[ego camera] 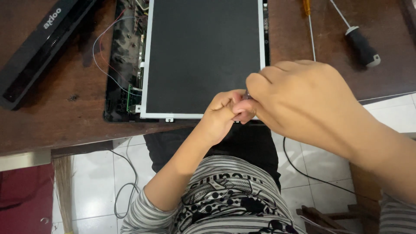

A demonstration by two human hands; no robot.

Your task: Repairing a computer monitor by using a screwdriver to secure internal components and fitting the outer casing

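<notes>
Nearest you, your striped shirt (225,195) fills the bottom of the view, and above it your left hand (219,115) and right hand (299,99) meet at the near edge of the wooden table (56,117), both curled tight and pinching something small and dark between the fingertips that I cannot make out. Just beyond your knuckles lies the bare laptop screen panel (203,56), flat in its open black lid shell (119,86) with thin wires (99,52) looping out on the left. Farther off, a black bezel strip (39,43) lies at the far left and two screwdrivers, one black-handled (363,47), lie at the far right.
</notes>
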